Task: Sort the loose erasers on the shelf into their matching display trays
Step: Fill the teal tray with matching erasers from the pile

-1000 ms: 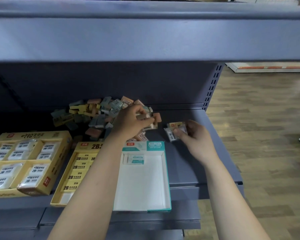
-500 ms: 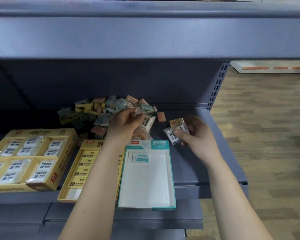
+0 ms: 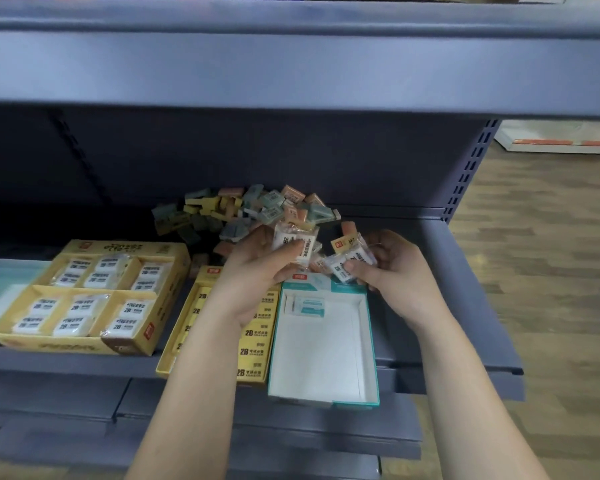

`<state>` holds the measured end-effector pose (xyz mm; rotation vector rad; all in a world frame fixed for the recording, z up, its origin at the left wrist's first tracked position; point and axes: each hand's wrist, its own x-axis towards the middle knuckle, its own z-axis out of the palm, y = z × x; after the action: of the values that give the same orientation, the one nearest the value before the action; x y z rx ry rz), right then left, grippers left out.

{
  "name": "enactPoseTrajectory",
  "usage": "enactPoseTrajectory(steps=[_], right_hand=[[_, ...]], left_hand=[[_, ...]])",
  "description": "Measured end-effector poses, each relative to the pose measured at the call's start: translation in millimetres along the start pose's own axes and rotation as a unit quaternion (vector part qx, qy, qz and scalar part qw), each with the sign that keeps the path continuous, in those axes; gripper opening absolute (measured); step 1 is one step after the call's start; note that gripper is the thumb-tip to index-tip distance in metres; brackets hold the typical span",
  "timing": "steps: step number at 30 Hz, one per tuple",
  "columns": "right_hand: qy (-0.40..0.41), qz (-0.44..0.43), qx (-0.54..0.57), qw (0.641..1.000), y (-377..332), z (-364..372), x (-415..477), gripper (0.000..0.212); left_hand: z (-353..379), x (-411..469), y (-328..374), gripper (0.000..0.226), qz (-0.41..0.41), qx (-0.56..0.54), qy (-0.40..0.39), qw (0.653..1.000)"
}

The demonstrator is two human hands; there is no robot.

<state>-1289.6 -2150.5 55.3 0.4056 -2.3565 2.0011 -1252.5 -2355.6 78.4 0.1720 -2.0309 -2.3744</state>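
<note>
The upper shelf overhangs the far half of your view, and a wooden floor shows on the right. Your left forearm lies across the narrow yellow tray, hiding much of its rows of 2B-labelled erasers. The pile of loose erasers lies on the shelf just beyond your hands. Your left hand pinches a wrapped white eraser between thumb and fingers, over the far left corner of the teal tray. Just to the right, your right hand curls its fingers round a small bunch of wrapped erasers. The teal tray holds one teal-banded eraser at its far end. The wide yellow tray at the left has wrapped white erasers in its compartments.
</note>
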Motion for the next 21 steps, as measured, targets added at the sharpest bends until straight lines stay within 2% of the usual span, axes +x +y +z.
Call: enactPoseTrajectory(steps=[3,7,10,14,18,21], right_hand=[[-0.006,0.008,-0.01,1.0,-4.2,10.0,-1.1,0.027],[-0.018,0.015,-0.031,0.999,-11.1,24.2,-3.3,0.027],[-0.015,0.017,-0.042,0.999,-17.4,39.7,-2.8,0.029],[-0.015,0.026,-0.067,0.997,-25.2,67.9,-1.5,0.024],[-0.015,0.026,-0.092,0.995,-37.8,100.6,-3.1,0.018],[-0.034,0.027,-0.114,0.992,-46.6,127.2,-5.4,0.019]], left_hand=[[-13.3,-3.3,0.9,0.025,0.014,0.027,0.006,1.0],[-34.5,-5.6,4.1,0.048,0.025,0.05,0.051,0.997],[-55.8,-8.8,13.1,0.037,0.074,0.069,0.067,0.993],[-90.0,-14.7,25.7,0.04,0.097,0.055,0.079,0.991],[-130.7,-21.0,32.7,0.034,0.094,0.102,0.107,0.984],[-160.8,-27.7,37.7,0.04,0.084,0.093,0.132,0.983]])
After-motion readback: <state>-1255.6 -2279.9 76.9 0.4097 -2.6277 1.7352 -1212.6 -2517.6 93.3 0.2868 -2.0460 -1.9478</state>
